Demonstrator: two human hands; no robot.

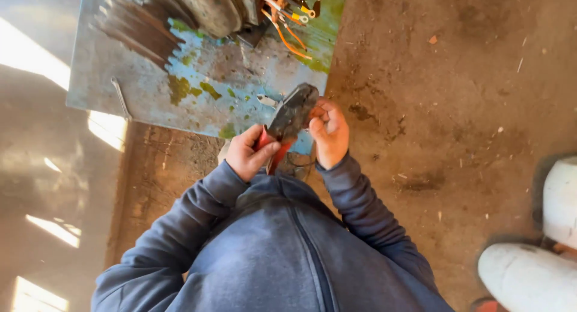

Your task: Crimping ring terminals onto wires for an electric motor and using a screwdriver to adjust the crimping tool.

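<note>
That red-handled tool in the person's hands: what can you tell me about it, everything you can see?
The crimping pliers have a broad, dark, worn metal head and red grips. They are tilted, head up and to the right, handles down toward the blue jacket. The left hand wraps around the red handles; the right hand has its fingertips at the head, pinching something too small to tell. The tool is held above the edge of a scuffed, paint-chipped metal plate.

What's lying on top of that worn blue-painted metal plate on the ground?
On the plate lie a slim wrench and orange lugged cables from a dirty machine. What is beneath the machine is hidden.
</note>
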